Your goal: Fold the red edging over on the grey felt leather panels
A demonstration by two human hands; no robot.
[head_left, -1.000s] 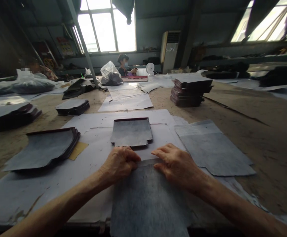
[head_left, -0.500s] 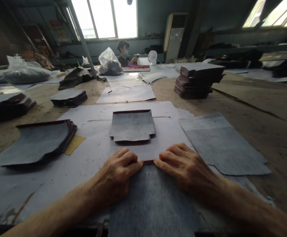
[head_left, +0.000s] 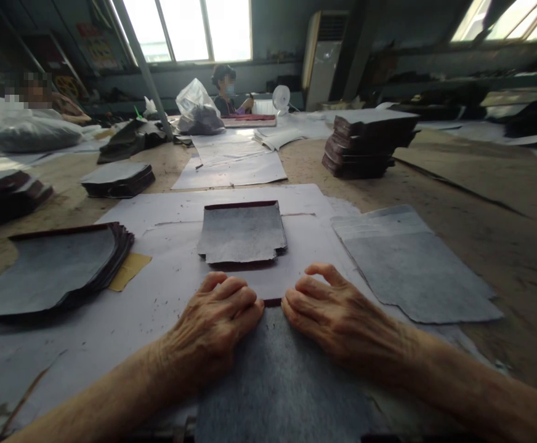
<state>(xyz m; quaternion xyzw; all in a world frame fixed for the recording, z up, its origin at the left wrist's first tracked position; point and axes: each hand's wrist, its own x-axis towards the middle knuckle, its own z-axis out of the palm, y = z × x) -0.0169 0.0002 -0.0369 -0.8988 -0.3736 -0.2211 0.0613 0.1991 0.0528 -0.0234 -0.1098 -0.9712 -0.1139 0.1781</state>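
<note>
A grey-backed sheet point(head_left: 282, 381), with a narrow dark red folded strip along its far edge, lies in front of me and runs off the bottom of the view. My left hand point(head_left: 222, 314) is closed at the left end of that strip, thumb and curled fingers pressing on the edge. At the strip's right end, my right hand point(head_left: 326, 307) pinches the edge the same way, its index finger bent up. Just beyond both hands lies a small stack of notched grey pieces point(head_left: 241, 232) with a dark red far edge.
A stack of larger grey pieces point(head_left: 65, 264) lies at the left, a yellow scrap point(head_left: 130, 271) beside it. Flat grey sheets point(head_left: 416, 264) lie at the right. Farther back stand a tall dark stack point(head_left: 367, 144), a low stack point(head_left: 118, 178) and a plastic bag point(head_left: 198, 107). Two people sit beyond.
Both hands stay at the folded edge; the right index finger has lifted and bent. The view has shifted slightly, so the scene sits a little farther left and higher.
</note>
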